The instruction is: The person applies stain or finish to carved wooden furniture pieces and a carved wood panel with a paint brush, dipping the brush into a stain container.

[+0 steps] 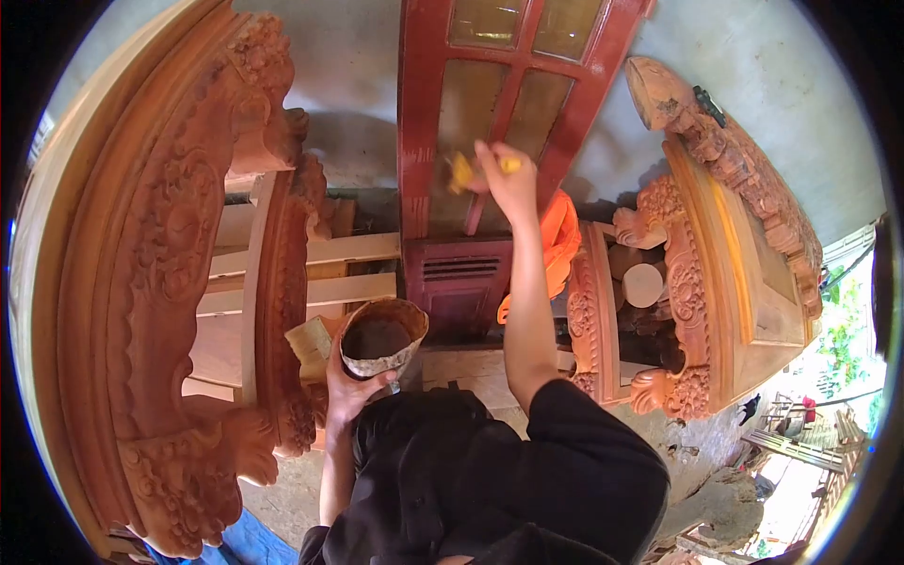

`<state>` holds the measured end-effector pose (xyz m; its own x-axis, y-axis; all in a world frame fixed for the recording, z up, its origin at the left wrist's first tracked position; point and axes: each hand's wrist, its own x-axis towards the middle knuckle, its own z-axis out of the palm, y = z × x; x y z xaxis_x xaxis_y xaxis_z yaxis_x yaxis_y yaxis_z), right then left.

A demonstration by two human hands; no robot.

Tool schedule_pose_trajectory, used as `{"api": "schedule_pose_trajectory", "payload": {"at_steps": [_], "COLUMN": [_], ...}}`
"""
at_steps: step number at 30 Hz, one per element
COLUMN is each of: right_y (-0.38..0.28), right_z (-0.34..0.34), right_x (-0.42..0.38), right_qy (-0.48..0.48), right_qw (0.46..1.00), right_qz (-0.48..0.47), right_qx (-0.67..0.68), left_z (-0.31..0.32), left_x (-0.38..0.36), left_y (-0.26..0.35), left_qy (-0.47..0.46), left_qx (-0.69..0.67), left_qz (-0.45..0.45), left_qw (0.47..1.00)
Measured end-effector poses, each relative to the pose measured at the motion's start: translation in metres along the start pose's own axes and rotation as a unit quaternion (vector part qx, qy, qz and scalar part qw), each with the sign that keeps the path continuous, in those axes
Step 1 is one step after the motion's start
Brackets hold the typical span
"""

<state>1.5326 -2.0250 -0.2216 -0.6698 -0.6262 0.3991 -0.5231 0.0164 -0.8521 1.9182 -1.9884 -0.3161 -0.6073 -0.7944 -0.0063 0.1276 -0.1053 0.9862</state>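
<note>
Left fingers cup a pot mouth-up, likely against spills; right fingers hold a yellow tool near the door.

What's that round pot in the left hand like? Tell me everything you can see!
The pot is like a big open cup with no lid. Its outside is pale, with blotchy brown stains, and its rim is brown and messy. Inside it looks dark brown, but I can't tell what's in there or what it's made of. The left hand grips its side, holding it up, mouth upward. A yellowish piece shows right beside it.
</note>
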Motion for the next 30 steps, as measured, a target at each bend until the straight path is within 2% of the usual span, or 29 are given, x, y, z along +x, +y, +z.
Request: {"api": "schedule_pose_trajectory", "payload": {"at_steps": [2, 3, 5, 6, 7, 8, 9, 11, 12, 13, 16, 18, 22, 24, 26, 27, 30], "right_y": [-0.032, -0.047, -0.067, -0.059, -0.04, -0.023, -0.004, 0.021, 0.038, 0.056, 0.098, 0.112, 0.126, 0.134, 0.137, 0.138, 0.122], "right_z": [0.022, 0.039, 0.069, 0.078, 0.088, 0.096, 0.103, 0.112, 0.117, 0.121, 0.133, 0.141, 0.151, 0.15, 0.15, 0.153, 0.154], "right_x": [0.023, 0.031, 0.036, 0.033, 0.029, 0.024, 0.008, -0.038, -0.056, -0.077, -0.128, -0.153, -0.173, -0.185, -0.189, -0.187, -0.139], "right_qy": [-0.016, -0.019, 0.127, 0.126, 0.172, 0.214, 0.222, 0.197, 0.206, 0.191, 0.166, 0.121, 0.117, 0.074, 0.087, 0.098, 0.1], "right_qw": [0.979, 0.979, 0.908, 0.908, 0.921, 0.907, 0.905, 0.931, 0.924, 0.937, 0.944, 0.96, 0.961, 0.971, 0.975, 0.977, 0.973], "right_qz": [0.0, 0.0, -0.179, -0.178, -0.268, -0.351, -0.361, -0.307, -0.316, -0.283, -0.26, -0.185, -0.17, -0.105, -0.07, -0.036, -0.013], "right_qx": [0.202, 0.204, 0.357, 0.358, 0.225, 0.087, 0.031, -0.017, -0.065, -0.077, -0.116, -0.172, -0.184, -0.201, -0.193, -0.184, -0.209], "left_z": [-0.001, 0.001, -0.001, -0.001, -0.003, -0.005, -0.006, -0.009, -0.009, -0.01, -0.014, -0.017, -0.02, -0.019, -0.017, -0.017, -0.014], "left_x": [0.003, 0.003, 0.003, 0.003, 0.002, 0.002, 0.001, -0.001, -0.001, -0.001, -0.001, -0.002, -0.002, -0.003, -0.006, -0.007, -0.013], "left_y": [0.004, 0.011, 0.013, 0.013, 0.011, 0.008, 0.005, 0.004, 0.004, 0.006, 0.011, 0.008, 0.002, 0.002, 0.004, 0.006, 0.01], "left_qy": [0.015, 0.021, 0.028, 0.031, 0.032, 0.037, 0.042, 0.048, 0.052, 0.054, 0.049, 0.06, 0.054, 0.056, 0.057, 0.059, 0.06], "left_qx": [-0.009, -0.01, -0.005, -0.004, -0.004, 0.001, 0.007, 0.006, 0.005, 0.006, 0.015, 0.024, 0.025, 0.022, 0.024, 0.025, -0.012], "left_qz": [0.006, 0.014, 0.012, 0.012, 0.011, 0.011, 0.01, 0.006, 0.002, 0.002, -0.029, -0.026, -0.024, -0.033, -0.03, -0.027, -0.039], "left_qw": [1.0, 1.0, 1.0, 0.999, 0.999, 0.999, 0.999, 0.999, 0.999, 0.998, 0.998, 0.998, 0.998, 0.998, 0.998, 0.998, 0.997]}}
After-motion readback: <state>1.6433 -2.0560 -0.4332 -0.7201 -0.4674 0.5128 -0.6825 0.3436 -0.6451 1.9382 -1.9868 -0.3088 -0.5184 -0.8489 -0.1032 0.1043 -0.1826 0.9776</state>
